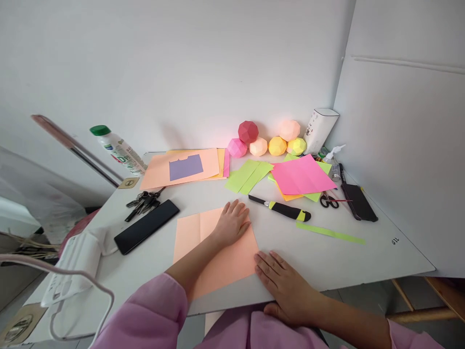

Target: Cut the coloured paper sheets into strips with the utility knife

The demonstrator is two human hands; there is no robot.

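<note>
Both palms down, and the peach sheet lies flat between them!

Here's the left hand point(232, 223), spread out with fingers extended, pressing on the upper right part of the peach sheet point(189, 237) and gripping nothing. And the right hand point(286, 286)? Flat too, nothing held, fingertips at the sheet's right edge, the palm nearer the body.

So where do we stand? A faint crease runs down the sheet to the left of the left hand, so I'd call one fold made and opened out again. No cut shows on this piece, though the left forearm hides part of it. As far as I can judge, this is early work: any shaping is left to do.

Just right of the left fingers sits the utility knife point(286, 210), lying free; beyond the right hand's fingertips, a narrow green strip point(330, 233), already separate. Farther ahead of both hands, the faceted balls point(258, 146) stand grouped by the wall point(203, 68), fully formed by the look of them.
</note>
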